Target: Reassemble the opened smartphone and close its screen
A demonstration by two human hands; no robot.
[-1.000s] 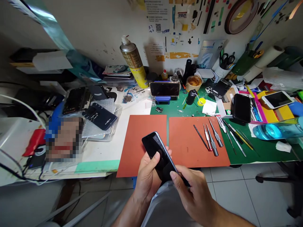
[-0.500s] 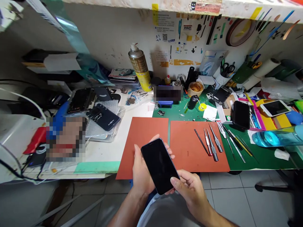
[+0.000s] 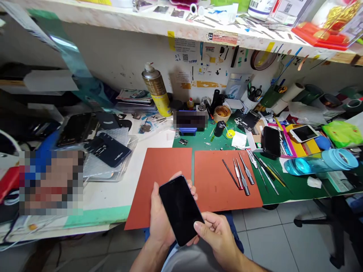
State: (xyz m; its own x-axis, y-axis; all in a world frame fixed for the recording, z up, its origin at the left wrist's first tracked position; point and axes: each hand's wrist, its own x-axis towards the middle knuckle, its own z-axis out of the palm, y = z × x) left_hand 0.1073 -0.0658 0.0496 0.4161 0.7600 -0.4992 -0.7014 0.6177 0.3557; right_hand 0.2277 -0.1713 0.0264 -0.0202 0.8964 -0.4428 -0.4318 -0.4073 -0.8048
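A smartphone (image 3: pixel 180 207) with a dark, blank screen is tilted in front of me, just off the bench's front edge. My left hand (image 3: pixel 159 223) cradles it from below, with the thumb along its left side and fingertips wrapped around the right edge. My right hand (image 3: pixel 217 234) grips the lower right corner, its thumb on the glass and the other fingers curled at the edge and behind. Beyond the phone lie two reddish-brown mats, a left mat (image 3: pixel 161 166) and a right mat (image 3: pixel 210 196). Several slim screwdrivers (image 3: pixel 243 177) rest on the right mat.
Tweezers and thin tools (image 3: pixel 269 175) lie right of the mats, near a blue water bottle (image 3: pixel 320 161). A spray can (image 3: pixel 157 90) stands at the back. Phone parts (image 3: pixel 109 149) are piled on the left. A cluttered shelf (image 3: pixel 159 28) overhangs the bench.
My view has turned right and tilted up, so the bench appears farther left and lower, and more of the shelf shows. Both hands keep the same hold on the phone.
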